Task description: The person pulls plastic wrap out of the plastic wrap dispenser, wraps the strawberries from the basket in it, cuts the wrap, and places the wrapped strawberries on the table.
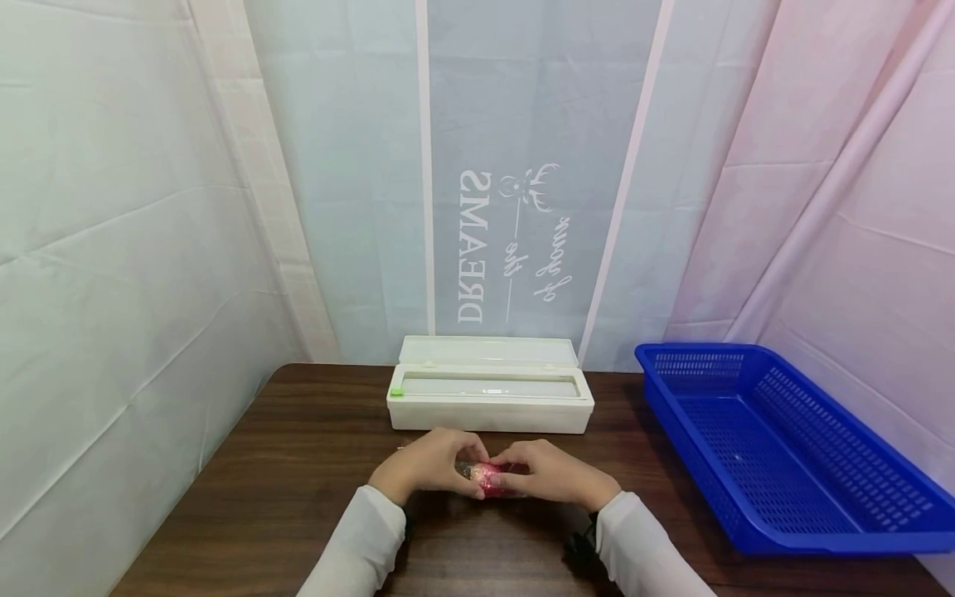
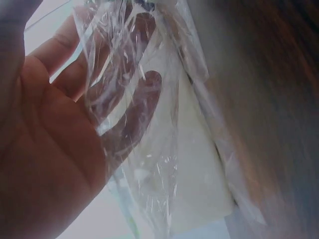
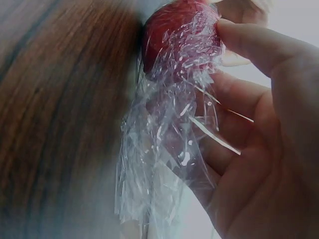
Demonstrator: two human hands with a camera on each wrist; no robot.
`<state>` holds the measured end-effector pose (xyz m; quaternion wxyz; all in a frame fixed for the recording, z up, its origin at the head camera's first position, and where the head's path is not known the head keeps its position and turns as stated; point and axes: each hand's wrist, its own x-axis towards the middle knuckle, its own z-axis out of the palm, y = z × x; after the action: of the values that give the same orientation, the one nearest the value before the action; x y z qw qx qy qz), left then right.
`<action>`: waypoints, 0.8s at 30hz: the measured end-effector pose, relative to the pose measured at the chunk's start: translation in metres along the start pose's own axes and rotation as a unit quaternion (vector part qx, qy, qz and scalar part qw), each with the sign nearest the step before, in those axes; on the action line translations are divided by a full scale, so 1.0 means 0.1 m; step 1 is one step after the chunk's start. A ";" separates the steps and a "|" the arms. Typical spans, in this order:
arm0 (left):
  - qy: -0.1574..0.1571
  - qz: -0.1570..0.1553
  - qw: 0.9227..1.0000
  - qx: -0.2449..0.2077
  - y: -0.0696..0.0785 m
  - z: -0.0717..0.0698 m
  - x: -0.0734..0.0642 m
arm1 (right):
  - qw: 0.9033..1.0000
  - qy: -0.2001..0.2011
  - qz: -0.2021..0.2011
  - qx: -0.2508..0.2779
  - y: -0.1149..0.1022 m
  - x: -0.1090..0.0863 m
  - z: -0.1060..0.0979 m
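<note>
A round red fruit, which looks like an apple, lies on the table wrapped in clear cling film. My left hand curls round its left side, thumb in front and fingers behind. From the right, my right hand pinches it between thumb and fingers. Loose film trails over the left fingers in the left wrist view. In the right wrist view, a crumpled tail of film hangs beside the right palm. The fruit's underside is hidden.
Just beyond the hands stands a white cling film dispenser, its lid raised and a green slider at its left end. A blue plastic basket stands at the right of the brown wooden table. Curtains hang behind and at both sides.
</note>
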<state>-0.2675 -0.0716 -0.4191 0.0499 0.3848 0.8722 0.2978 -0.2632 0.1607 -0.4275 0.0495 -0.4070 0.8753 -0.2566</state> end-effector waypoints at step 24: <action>-0.014 -0.054 0.998 -0.012 0.01 0.01 -0.03 | 0.999 0.037 0.014 -0.012 0.00 0.00 -0.02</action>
<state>-0.2641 -0.0725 -0.4197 0.0828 0.3411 0.8873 0.2992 -0.2639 0.1615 -0.4256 0.0164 -0.3852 0.8852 -0.2603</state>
